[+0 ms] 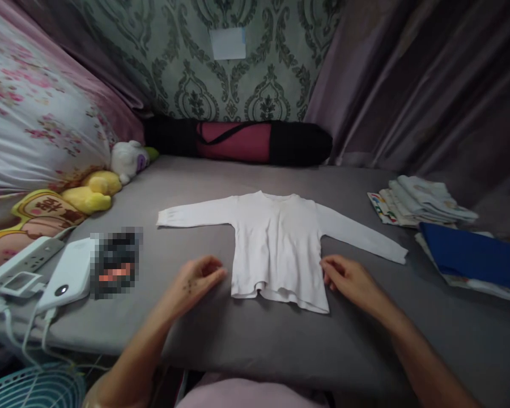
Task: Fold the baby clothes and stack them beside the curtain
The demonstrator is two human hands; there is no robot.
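Observation:
A white long-sleeved shirt (276, 249) lies spread on the grey bed sheet, its neckline away from me. Both sleeves stretch out to the sides, and its lower hem is wavy, with a small fold near the middle. My left hand (202, 277) hovers just left of the shirt's body, fingers loosely curled and thumb apart, holding nothing. At the shirt's right side edge, my right hand (344, 275) has its thumb and fingertips drawn together on the fabric; its other fingers curl beneath.
Folded clothes (425, 201) and a blue folded cloth (476, 255) lie at right. On the left are a power strip (25, 263), a white power bank (68, 272), a blurred-out item (114, 263) and plush toys (93, 190). A black-and-red long bag (233, 140) lies along the wall.

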